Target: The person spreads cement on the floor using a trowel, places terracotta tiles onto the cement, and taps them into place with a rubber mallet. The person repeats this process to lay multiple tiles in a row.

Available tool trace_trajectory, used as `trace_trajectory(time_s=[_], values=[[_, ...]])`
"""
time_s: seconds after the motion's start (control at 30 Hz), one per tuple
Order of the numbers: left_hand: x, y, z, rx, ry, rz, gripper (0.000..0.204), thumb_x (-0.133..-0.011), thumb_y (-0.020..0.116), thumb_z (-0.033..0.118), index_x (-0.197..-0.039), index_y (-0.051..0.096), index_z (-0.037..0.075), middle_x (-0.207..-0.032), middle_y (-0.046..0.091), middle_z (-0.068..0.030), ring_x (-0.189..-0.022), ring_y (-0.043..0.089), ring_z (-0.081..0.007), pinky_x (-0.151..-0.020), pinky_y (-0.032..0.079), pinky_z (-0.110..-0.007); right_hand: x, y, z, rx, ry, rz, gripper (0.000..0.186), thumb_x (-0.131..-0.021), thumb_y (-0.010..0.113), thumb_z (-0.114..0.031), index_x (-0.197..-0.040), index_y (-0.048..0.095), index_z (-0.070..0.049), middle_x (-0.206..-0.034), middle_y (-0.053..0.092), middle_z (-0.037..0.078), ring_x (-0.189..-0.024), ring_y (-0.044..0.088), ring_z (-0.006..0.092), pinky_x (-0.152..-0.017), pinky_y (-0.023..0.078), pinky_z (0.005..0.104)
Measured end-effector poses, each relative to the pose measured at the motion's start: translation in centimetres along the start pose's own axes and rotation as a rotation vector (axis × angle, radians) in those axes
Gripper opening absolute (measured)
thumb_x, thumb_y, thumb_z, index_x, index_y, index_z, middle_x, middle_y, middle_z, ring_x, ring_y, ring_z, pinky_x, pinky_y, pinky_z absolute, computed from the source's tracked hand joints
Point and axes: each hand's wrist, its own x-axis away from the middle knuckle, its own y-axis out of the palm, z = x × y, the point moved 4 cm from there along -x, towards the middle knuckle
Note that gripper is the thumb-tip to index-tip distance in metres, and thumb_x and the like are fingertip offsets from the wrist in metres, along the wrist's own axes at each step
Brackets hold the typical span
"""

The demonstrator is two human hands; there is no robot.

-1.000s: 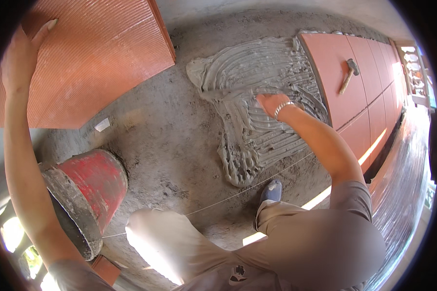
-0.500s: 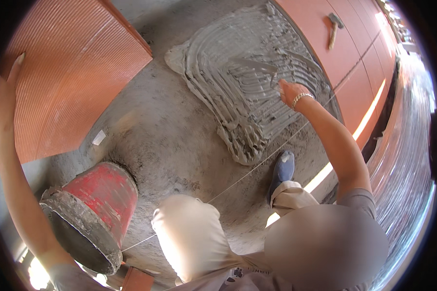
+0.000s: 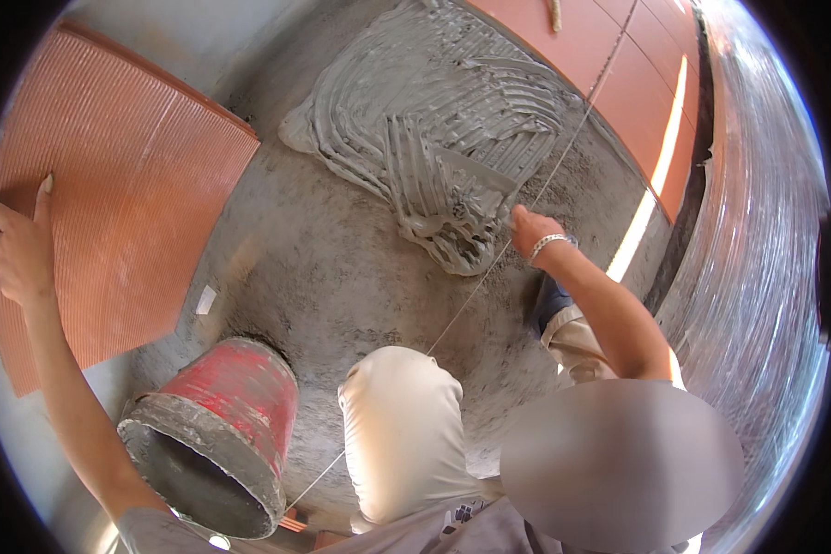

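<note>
Compared with the earlier frame, the right hand (image 3: 537, 233) has come to the near edge of the wet cement (image 3: 415, 78), closed around a flat trowel (image 3: 476, 170), whose blade touches the cement. Left of the cement, the left hand (image 3: 23, 251) grips the side edge of a ridged orange tile (image 3: 134, 198), thumb on its face. Rough bare floor (image 3: 328, 249) gives open room between tile and cement.

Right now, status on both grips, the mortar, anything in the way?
Left grip against ribbed tile; right grip closed on trowel. Mortar spread in ridges on floor. Taut string runs close by the right grip.
</note>
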Motion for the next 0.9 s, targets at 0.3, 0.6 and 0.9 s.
trace_trajectory(time_s=[0.3, 0.6, 0.9], values=[[0.6, 0.7, 0.0, 0.138, -0.083, 0.041, 0.089, -0.076, 0.059, 0.078, -0.129, 0.048, 0.007, -0.113, 0.060, -0.0193, -0.103, 0.064, -0.0412, -0.073, 0.060, -0.048, 7.5, 5.5, -7.3, -0.371, 0.163, -0.109, 0.025, -0.097, 0.048, -0.020, -0.110, 0.051, 0.000, -0.106, 0.068, 0.027, -0.099, 0.067, 0.0426, -0.085, 0.054, 0.0478], [0.5, -1.2, 0.2, 0.267, -0.160, -0.058, 0.089, -0.082, 0.061, 0.070, -0.142, 0.038, 0.008, -0.131, 0.052, -0.0190, -0.121, 0.054, -0.0401, -0.085, 0.059, -0.047, 5.5, 5.2, -9.7, -0.804, 0.417, -0.022, 0.044, -0.098, 0.053, -0.033, -0.123, 0.050, 0.003, -0.117, 0.065, 0.028, -0.113, 0.062, 0.0413, -0.096, 0.049, 0.0475], [0.8, -1.1, 0.3, 0.295, -0.195, -0.105, 0.094, -0.082, 0.062, 0.068, -0.148, 0.031, 0.008, -0.137, 0.047, -0.0203, -0.126, 0.049, -0.0407, -0.095, 0.053, -0.049, -5.8, 0.2, -4.6, -0.735, 0.378, 0.073, 0.049, -0.094, 0.059, -0.029, -0.129, 0.050, 0.005, -0.126, 0.061, 0.028, -0.114, 0.062, 0.0399, -0.096, 0.051, 0.0446]])
